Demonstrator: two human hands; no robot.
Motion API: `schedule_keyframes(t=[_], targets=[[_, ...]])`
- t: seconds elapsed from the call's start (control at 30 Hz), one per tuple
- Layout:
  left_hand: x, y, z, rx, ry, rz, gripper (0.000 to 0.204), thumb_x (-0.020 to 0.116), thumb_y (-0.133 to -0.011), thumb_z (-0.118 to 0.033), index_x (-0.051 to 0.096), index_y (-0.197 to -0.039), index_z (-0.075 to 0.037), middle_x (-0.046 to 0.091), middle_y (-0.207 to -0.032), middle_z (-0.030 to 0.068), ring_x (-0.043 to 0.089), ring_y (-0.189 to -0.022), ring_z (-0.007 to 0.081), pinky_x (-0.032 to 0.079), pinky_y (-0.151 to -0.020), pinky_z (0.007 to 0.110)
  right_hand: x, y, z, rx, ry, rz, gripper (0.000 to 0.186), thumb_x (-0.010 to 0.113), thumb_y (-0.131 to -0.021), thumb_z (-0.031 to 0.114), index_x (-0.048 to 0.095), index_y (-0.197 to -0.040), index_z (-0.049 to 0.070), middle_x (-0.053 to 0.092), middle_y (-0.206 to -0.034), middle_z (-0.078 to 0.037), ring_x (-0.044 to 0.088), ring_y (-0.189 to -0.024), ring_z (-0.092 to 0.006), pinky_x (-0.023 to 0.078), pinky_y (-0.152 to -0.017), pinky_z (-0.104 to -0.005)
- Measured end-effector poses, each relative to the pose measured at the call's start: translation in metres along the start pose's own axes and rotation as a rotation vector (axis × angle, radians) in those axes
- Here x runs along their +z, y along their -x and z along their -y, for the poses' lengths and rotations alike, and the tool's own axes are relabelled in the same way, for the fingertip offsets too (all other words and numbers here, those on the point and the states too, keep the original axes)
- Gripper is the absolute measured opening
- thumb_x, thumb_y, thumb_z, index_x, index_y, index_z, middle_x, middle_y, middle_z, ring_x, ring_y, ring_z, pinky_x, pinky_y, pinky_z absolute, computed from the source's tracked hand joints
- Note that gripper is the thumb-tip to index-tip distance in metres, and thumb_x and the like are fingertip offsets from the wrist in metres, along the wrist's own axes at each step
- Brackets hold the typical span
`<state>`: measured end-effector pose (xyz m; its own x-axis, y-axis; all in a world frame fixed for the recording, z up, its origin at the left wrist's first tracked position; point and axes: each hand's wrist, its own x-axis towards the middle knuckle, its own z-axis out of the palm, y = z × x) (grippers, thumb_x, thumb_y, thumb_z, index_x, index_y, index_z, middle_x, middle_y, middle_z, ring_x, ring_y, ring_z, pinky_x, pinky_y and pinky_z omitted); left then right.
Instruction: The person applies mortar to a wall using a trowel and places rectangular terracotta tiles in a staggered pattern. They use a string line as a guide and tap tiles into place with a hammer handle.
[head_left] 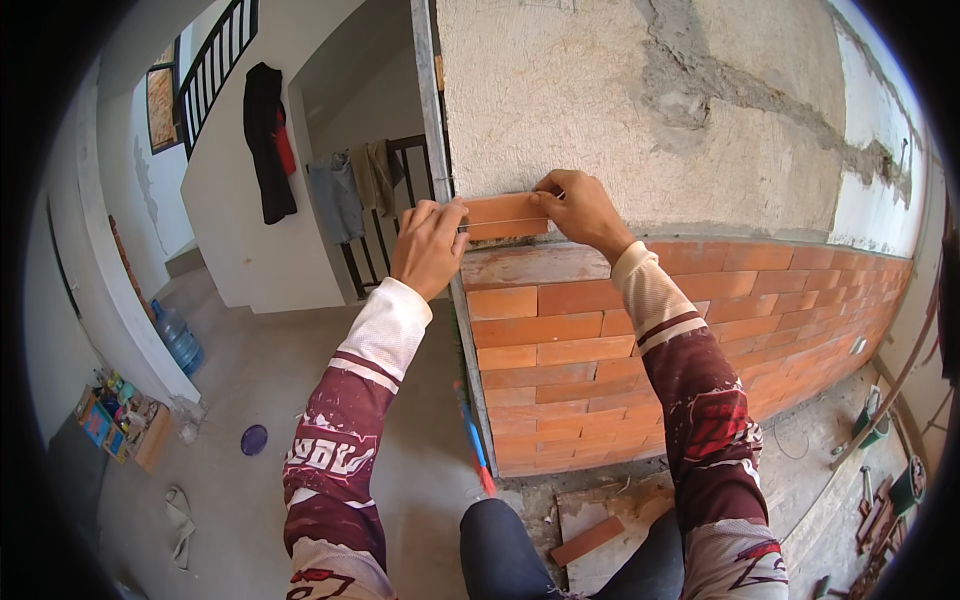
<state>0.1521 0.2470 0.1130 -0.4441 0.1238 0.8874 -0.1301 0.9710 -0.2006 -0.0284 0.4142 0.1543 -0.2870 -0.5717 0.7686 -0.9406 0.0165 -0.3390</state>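
A flat orange brick tile (500, 208) is held level at the top of the tiled facing, against the bare plaster (560, 90). My left hand (427, 243) has its fingertips closed on the tile's left end, by the wall's edge. My right hand (584, 212) pinches the right end. A thin line (508, 221) crosses the tile's face. Below are rows of orange brick tiles (570, 326), with a paler, dusty piece (535, 265) directly under my hands. A metal strip (427, 120) runs along the wall's left edge.
Left: a stairwell railing with hung clothes (365, 185), a water jug (177, 338), a box of small items (120, 418) and a purple lid (254, 439). Low right: buckets (872, 420), poles, tools and broken tiles. A loose tile (586, 541) lies between my legs, near a red-tipped blue stick (472, 440).
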Motion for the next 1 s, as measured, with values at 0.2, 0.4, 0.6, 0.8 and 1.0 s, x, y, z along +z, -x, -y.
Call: schedule_keyframes(t=[0.2, 0.4, 0.6, 0.8, 1.0], targets=[[-0.003, 0.000, 0.004, 0.035, 0.119, -0.123, 0.034, 0.064, -0.074, 0.002, 0.056, -0.107, -0.003, 0.063, -0.110, 0.0113, 0.058, -0.098, 0.0298, 0.047, -0.086, 0.038, -0.025, 0.004, 0.004, -0.003, -0.045, -0.216, 0.025, 0.063, -0.087, 0.020, 0.066, -0.097, -0.002, 0.067, -0.087, -0.021, 0.066, -0.079, -0.0325, 0.051, -0.073, -0.0386], [0.011, 0.026, 0.011, -0.093, 0.125, -0.311, 0.028, 0.063, -0.073, 0.005, 0.059, -0.101, -0.003, 0.062, -0.107, 0.0120, 0.058, -0.096, 0.0311, 0.048, -0.080, 0.039, -0.051, 0.044, 0.015, -0.042, -0.098, -0.453, 0.023, 0.062, -0.088, 0.017, 0.064, -0.099, -0.003, 0.067, -0.087, -0.019, 0.066, -0.076, -0.0277, 0.051, -0.071, -0.0338], [0.029, 0.034, 0.016, -0.250, 0.226, -0.334, 0.006, 0.067, -0.080, -0.006, 0.064, -0.083, -0.003, 0.066, -0.083, 0.0114, 0.062, -0.076, 0.0309, 0.046, -0.074, 0.037, -0.056, 0.149, 0.018, 0.023, -0.169, -0.463, 0.017, 0.061, -0.090, 0.011, 0.061, -0.099, -0.004, 0.065, -0.084, -0.012, 0.062, -0.077, -0.0159, 0.049, -0.069, -0.0277], [0.025, 0.027, 0.021, -0.265, 0.208, -0.303, 0.009, 0.068, -0.083, -0.009, 0.065, -0.085, -0.001, 0.068, -0.081, 0.0116, 0.066, -0.072, 0.0241, 0.049, -0.068, 0.032, -0.036, 0.263, 0.009, 0.309, -0.465, -0.385, 0.015, 0.058, -0.093, 0.010, 0.059, -0.099, -0.004, 0.062, -0.087, -0.005, 0.055, -0.080, -0.0097, 0.045, -0.072, -0.0235], [0.042, 0.029, 0.028, -0.518, 0.615, -0.313, 0.012, 0.069, -0.085, -0.012, 0.064, -0.085, -0.001, 0.066, -0.075, 0.0030, 0.058, -0.065, 0.0088, 0.047, -0.063, 0.025, -0.023, 0.352, -0.021, 0.555, -0.559, -0.400, 0.017, 0.061, -0.092, 0.012, 0.059, -0.100, -0.004, 0.061, -0.088, -0.004, 0.055, -0.083, -0.0099, 0.045, -0.074, -0.0236]])
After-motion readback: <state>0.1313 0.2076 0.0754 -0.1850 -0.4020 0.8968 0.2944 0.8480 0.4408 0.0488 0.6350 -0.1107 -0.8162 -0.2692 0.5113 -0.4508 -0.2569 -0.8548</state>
